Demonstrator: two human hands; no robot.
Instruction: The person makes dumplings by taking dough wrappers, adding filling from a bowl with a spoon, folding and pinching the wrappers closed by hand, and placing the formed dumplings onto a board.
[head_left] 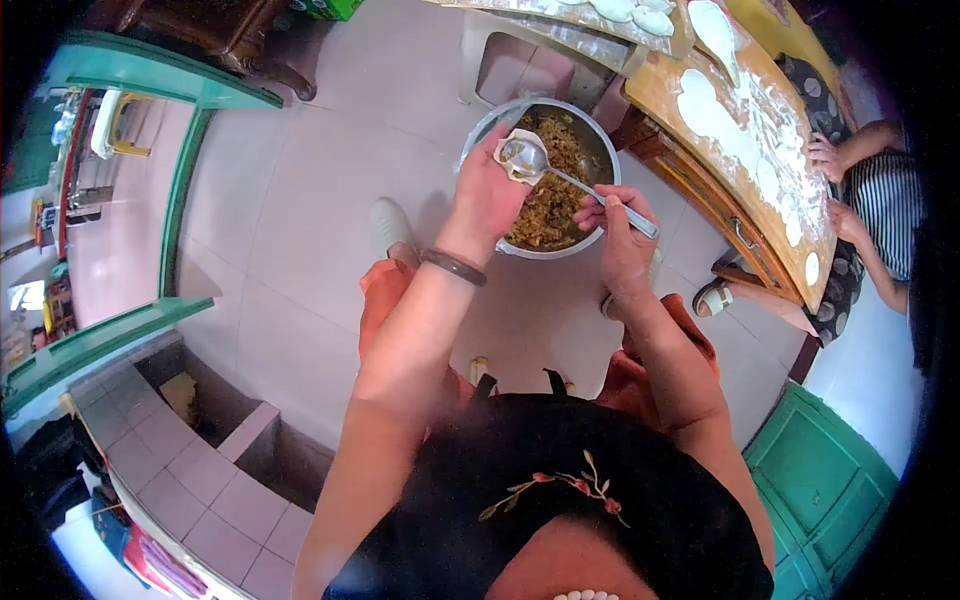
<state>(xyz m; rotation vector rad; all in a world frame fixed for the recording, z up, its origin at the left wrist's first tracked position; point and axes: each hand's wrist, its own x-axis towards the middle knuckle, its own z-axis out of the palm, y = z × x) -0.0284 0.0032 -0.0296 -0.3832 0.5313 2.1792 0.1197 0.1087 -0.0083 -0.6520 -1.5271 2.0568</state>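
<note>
My left hand is palm up with a round dough wrapper cupped in its fingers. The bowl of a metal spoon rests in the wrapper. My right hand grips the spoon's handle from the right. How much filling lies under the spoon I cannot tell. Below both hands a large metal basin holds a brown-green chopped filling, with clear plastic film along its rim.
A floured wooden table with flattened dough pieces stands at the right. A person in a striped top has both hands at its far edge. White dough pieces lie on a board at the top. A green door frame stands left.
</note>
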